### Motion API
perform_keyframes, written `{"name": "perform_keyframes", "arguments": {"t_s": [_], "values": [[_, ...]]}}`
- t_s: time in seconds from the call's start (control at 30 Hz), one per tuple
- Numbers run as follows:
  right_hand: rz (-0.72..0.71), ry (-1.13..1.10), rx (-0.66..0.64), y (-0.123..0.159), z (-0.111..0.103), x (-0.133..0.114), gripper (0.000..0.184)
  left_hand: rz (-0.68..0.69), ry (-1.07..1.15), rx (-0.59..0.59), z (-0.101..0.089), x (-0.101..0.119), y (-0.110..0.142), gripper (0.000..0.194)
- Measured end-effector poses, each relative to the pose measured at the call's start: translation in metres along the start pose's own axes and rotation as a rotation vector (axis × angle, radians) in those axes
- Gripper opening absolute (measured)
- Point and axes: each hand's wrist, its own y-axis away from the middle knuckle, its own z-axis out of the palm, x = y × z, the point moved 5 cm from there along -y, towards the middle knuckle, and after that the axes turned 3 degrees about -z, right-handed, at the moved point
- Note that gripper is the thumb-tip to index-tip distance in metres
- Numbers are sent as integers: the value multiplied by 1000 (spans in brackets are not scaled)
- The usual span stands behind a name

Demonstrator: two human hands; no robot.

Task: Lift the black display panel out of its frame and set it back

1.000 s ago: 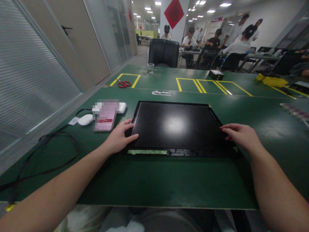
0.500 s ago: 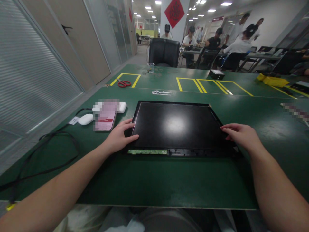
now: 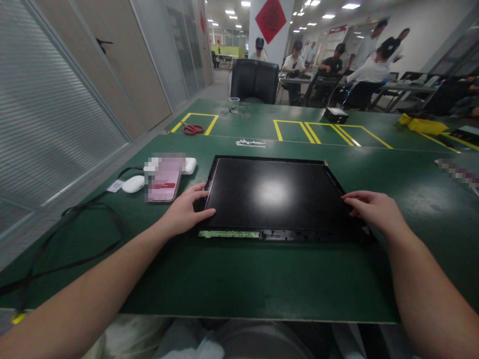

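A black display panel (image 3: 269, 192) lies flat on the green table before me, light glaring off its dark screen. Along its near edge runs a narrow green circuit board (image 3: 229, 234). My left hand (image 3: 184, 210) grips the panel's left edge, the thumb resting on the face and the fingers at the side of the frame. At the opposite edge my right hand (image 3: 374, 207) pinches the frame between thumb and fingers. Some of the right fingertips are hidden behind the hand.
A phone (image 3: 164, 185) and a white rounded device (image 3: 133, 184) sit left of the panel, near a black strap (image 3: 116, 219). Farther back are red-handled scissors (image 3: 193, 129), white scraps (image 3: 250, 143), a clear cup (image 3: 234, 104) and a black box (image 3: 336, 115). Several people work beyond.
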Motion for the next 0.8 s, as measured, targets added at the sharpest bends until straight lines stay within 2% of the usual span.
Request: {"name": "perform_keyframes", "arguments": {"t_s": [0.13, 0.33, 0.53, 0.8], "values": [[112, -30, -32, 5, -1, -4, 36, 5, -8, -6, 3, -4, -1, 75], [104, -36, -28, 6, -4, -8, 38, 20, -13, -5, 1, -2, -1, 79], [118, -29, -37, 5, -2, -6, 36, 25, -13, -30, -2, 5, 2, 73], [85, 3, -16, 4, -4, -9, 37, 47, -4, -29, 1, 4, 0, 68]]}}
